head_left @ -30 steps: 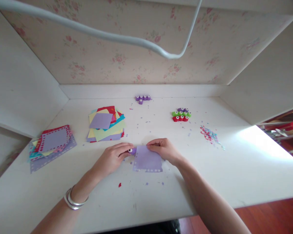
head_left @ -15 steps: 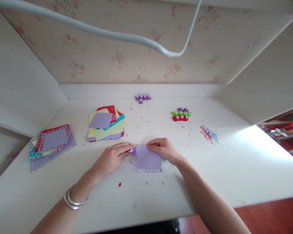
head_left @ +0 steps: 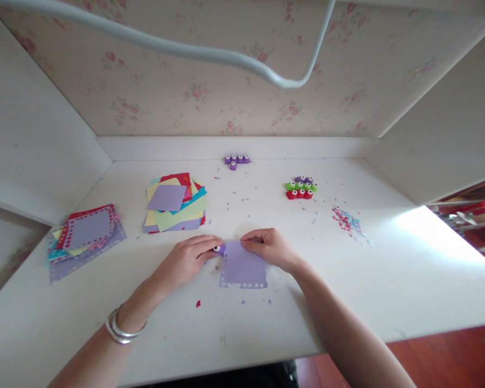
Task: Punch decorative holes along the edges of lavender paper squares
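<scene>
My left hand is closed around a small purple paper punch with a white button on it. The punch sits at the upper left edge of a purple sheet of paper. Small cut-outs run along the sheet's left and bottom edges. My right hand pinches the sheet's top right part between thumb and fingers. Tiny punched paper bits and a red scrap lie on the white table in front of the sheet.
Coloured paper sheets are piled at left centre. Farther left lie sheets with punched borders. Purple punches stand at the back; red, green and purple punches stand at right. Confetti is heaped beyond them. A white bar crosses overhead.
The purple sheet has turned slightly and shifted a little left, and more of its punched left edge shows. My left hand still holds the punch at its edge.
</scene>
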A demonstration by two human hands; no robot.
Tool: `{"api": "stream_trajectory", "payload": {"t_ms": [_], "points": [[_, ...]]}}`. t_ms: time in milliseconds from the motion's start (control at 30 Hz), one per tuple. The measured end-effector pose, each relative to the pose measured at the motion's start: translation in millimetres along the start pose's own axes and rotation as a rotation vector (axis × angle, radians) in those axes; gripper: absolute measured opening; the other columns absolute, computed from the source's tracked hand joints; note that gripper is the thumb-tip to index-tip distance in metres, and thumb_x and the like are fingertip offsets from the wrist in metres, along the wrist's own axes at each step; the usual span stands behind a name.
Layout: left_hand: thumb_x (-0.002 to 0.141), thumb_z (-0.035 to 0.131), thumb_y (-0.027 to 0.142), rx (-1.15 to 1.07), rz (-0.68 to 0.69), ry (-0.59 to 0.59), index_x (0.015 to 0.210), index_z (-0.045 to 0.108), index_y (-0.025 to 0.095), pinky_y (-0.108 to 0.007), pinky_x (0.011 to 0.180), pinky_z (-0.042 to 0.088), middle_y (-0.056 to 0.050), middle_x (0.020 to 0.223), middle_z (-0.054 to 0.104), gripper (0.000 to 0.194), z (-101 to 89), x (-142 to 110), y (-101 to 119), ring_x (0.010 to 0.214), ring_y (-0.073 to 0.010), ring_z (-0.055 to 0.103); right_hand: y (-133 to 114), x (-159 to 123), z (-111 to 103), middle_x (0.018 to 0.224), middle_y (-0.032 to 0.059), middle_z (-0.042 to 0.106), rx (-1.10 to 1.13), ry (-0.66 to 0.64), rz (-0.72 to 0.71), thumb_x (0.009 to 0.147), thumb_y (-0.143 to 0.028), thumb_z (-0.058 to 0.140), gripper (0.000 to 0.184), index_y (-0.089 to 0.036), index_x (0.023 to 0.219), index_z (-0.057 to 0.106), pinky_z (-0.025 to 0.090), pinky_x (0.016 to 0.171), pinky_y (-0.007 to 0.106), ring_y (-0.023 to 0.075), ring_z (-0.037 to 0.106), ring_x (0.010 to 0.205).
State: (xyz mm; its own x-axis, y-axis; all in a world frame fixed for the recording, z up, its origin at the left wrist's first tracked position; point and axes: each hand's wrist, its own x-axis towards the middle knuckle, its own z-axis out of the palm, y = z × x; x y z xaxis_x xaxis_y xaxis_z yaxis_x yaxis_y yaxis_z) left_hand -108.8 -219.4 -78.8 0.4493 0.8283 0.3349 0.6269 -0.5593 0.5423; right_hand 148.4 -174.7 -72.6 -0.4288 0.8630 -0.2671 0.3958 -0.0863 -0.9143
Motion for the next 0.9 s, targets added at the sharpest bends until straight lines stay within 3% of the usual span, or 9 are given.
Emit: {"api": "stream_trajectory", "payload": {"t_ms": [300, 667, 900], "points": [[0.092, 0.059, 0.026, -0.020, -0.014, -0.009, 0.116, 0.066, 0.023, -0.031, 0.092, 0.055, -0.005, 0.112, 0.070, 0.026, -0.5, 1.8, 2.8, 0.101, -0.0173, 0.067, -3.6, -1.3, 0.8, 0.088, 0.0026, 0.074, -0.045, 0.029, -0.039, 0.083, -0.037, 0.062, 0.024, -0.021, 0.095, 0.075, 0.049, 0.065, 0.027, 0.0179, 0.065, 0.078], [0.092, 0.058, 0.028, -0.053, -0.035, -0.031, 0.113, 0.066, 0.021, -0.030, 0.089, 0.055, -0.005, 0.108, 0.070, 0.024, 0.5, 4.6, 6.0, 0.098, -0.0167, 0.066, -4.8, -3.7, 7.5, 0.101, 0.0047, 0.072, -0.396, 0.107, -0.439, 0.085, -0.024, 0.062, 0.018, -0.023, 0.101, 0.072, 0.049, 0.085, 0.031, 0.0189, 0.065, 0.093], [0.091, 0.060, 0.029, -0.043, -0.025, -0.007, 0.112, 0.068, 0.022, -0.031, 0.088, 0.056, -0.005, 0.107, 0.070, 0.024, 0.6, 3.7, 3.7, 0.096, -0.0174, 0.067, -4.3, -4.8, 4.1, 0.105, 0.0053, 0.070, -0.435, 0.049, -0.553, 0.085, -0.024, 0.065, 0.018, -0.025, 0.101, 0.074, 0.049, 0.091, 0.033, 0.0195, 0.064, 0.098]]}}
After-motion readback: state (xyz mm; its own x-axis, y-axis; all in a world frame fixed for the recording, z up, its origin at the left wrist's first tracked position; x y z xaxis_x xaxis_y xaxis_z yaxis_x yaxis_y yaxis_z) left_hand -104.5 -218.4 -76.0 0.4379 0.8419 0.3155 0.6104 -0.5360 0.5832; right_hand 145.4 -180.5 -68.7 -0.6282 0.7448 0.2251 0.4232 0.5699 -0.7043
